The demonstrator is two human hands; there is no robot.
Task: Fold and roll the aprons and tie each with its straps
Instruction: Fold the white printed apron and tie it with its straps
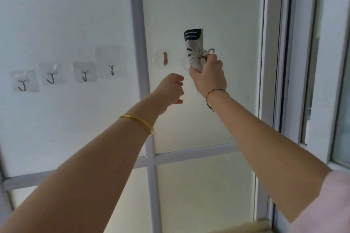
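Note:
A rolled apron [194, 43], white with black patches, stands upright against the frosted glass partition, tied round its lower part with its pale straps in a knot [203, 54]. My right hand [208, 75] grips the bottom end of the roll from below, arm raised. My left hand [173, 89] hovers a little lower and to the left, fingers loosely curled and holding nothing. A small round adhesive hook [165, 58] sits on the glass just left of the roll.
Several clear adhesive pads with dark metal hooks [51, 77] line the left pane. A white frame bar [138, 43] runs vertically between panes. A window frame [295, 62] stands on the right. A pale wooden edge [263, 222] shows at the bottom.

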